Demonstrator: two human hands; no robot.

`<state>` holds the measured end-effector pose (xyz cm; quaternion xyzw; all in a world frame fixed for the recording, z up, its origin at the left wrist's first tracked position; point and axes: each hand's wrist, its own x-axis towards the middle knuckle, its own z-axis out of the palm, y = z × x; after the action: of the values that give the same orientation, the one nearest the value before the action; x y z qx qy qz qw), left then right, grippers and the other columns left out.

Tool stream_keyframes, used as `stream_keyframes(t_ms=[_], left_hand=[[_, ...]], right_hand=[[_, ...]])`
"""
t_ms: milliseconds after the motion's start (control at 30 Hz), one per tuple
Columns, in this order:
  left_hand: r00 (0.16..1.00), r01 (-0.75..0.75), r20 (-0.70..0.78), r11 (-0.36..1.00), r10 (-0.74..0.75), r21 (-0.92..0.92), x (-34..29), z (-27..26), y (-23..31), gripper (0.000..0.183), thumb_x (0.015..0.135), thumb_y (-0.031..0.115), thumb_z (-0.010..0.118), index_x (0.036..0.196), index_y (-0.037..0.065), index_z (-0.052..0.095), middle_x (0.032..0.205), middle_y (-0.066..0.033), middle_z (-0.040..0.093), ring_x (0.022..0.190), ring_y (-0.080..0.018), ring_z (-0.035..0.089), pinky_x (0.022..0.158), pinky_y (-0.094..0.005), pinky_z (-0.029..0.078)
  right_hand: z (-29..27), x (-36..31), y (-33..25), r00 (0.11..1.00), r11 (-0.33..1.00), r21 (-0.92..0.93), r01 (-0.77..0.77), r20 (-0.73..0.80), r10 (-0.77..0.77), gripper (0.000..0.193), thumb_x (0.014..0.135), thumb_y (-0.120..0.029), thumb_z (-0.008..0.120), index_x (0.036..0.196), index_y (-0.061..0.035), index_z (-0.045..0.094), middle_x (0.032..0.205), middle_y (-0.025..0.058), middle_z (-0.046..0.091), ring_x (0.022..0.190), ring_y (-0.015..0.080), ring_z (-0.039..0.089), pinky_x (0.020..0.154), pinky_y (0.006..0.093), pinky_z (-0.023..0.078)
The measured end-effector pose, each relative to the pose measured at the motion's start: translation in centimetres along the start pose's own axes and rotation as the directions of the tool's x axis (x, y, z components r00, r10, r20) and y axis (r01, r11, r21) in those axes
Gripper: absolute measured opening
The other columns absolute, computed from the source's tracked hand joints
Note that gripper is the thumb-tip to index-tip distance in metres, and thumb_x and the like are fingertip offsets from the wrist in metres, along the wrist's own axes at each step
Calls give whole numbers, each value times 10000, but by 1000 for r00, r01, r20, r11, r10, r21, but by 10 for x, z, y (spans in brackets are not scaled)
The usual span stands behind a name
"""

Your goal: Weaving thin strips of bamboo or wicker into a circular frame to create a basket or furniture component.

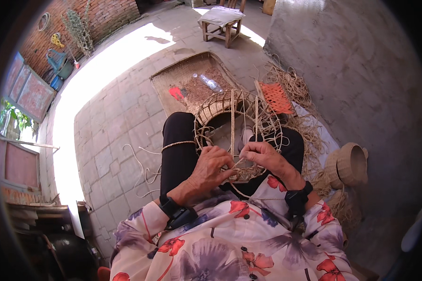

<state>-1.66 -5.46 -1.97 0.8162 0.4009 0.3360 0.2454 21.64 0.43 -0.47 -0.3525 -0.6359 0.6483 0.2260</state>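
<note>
A round, open-work basket frame point(215, 104) of tan cord and thin ribs rests between my knees. Two straight cords point(232, 117) stretch across its opening from the far rim toward me. At the near rim, my left hand point(212, 165) is closed, thumb and fingers pinching the plaited cord there. Beside it my right hand point(263, 156) pinches the cord between thumb and forefinger, its fingertips almost meeting the left ones. A strand of cord point(178, 144) passes over my left thigh, and its loose ends point(143, 168) trail on the paving.
Ahead lies a woven mat point(166, 77) with brown scraps, a clear plastic bottle point(211, 83) and a red item point(177, 93). To the right are an orange woven piece point(275, 97), heaped cord point(288, 82) and small woven baskets point(352, 164). A wooden stool point(222, 21) stands farther off.
</note>
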Motion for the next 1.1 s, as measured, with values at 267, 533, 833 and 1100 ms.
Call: stream_keyframes(t_ms=[267, 533, 833, 1100], left_hand=[[1000, -18, -10, 999, 19, 45, -2, 1, -3, 160, 790, 192, 783, 854, 99, 670, 976, -21, 661, 971, -215, 587, 924, -389, 370], [1000, -7, -13, 1000, 7, 11, -1, 1, -2, 135, 814, 190, 763, 852, 105, 665, 928, -25, 647, 930, -225, 571, 916, -379, 359], [999, 24, -23, 999, -23, 44, 0, 0, 1, 133, 818, 183, 764, 878, 95, 683, 942, -20, 693, 927, -207, 613, 893, -380, 385], [999, 31, -39, 995, -28, 91, 1, 2, 9, 137, 788, 170, 751, 839, 98, 646, 871, -53, 613, 894, -246, 555, 875, -381, 366]], right_hand=[[-1, -5, 2, 997, 983, -177, -48, 44, 56, 222, 932, -208, 694, 896, 6, 739, 705, -47, 631, 674, 15, 534, 595, 208, 432], [7, -10, -3, 995, 994, -47, -101, -2, 101, 160, 902, -146, 697, 907, 13, 710, 730, -26, 640, 682, 23, 552, 599, 211, 448], [18, -14, -12, 995, 990, -130, -53, -95, 41, 139, 867, -108, 676, 900, 27, 690, 778, 11, 672, 751, 50, 600, 673, 243, 506], [20, -14, -12, 990, 984, -174, -43, -141, 19, 127, 865, -100, 664, 889, 24, 679, 776, 9, 666, 748, 50, 594, 674, 244, 506]])
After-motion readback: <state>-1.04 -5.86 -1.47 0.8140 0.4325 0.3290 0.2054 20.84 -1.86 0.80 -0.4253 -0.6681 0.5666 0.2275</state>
